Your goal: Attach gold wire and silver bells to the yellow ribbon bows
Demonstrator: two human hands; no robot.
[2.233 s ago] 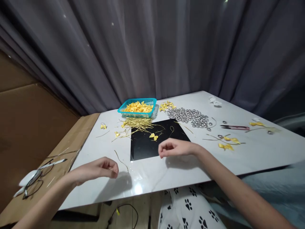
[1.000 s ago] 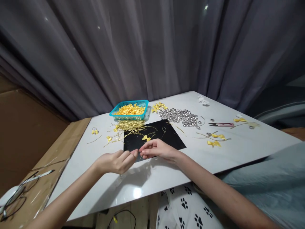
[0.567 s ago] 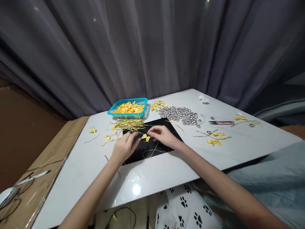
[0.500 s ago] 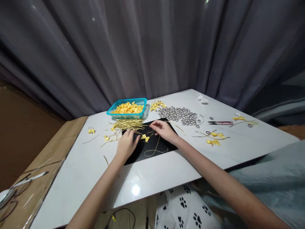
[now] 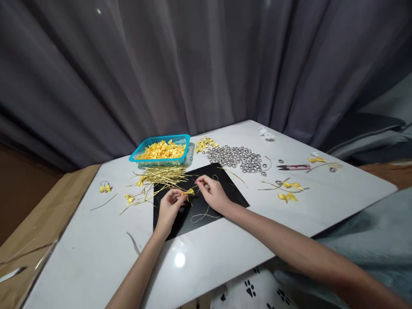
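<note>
Over a black mat point(image 5: 234, 195), my left hand point(image 5: 171, 207) pinches a small yellow ribbon bow point(image 5: 189, 192) between thumb and fingers. My right hand point(image 5: 213, 192) is just to the right of the bow, with thumb and fingertips pressed together on a thin gold cord point(image 5: 195, 187) that runs toward the bow. A looped length of thin cord point(image 5: 201, 218) lies on the mat below my right hand. Behind my left hand lies a pile of cut gold cords point(image 5: 164, 175), partly over the mat's edge.
A turquoise basket point(image 5: 187, 143) of yellow bows stands at the back. Silver beads point(image 5: 236, 156) are heaped right of it, beside more bows point(image 5: 206, 143). Pink-handled thread snips point(image 5: 293, 167) and loose bows point(image 5: 288, 197) lie to the right. Cardboard point(image 5: 54, 214) borders the left side.
My left hand has picked up the yellow bow from the mat. My right hand has come down closer to it. The view has shifted a little.
</note>
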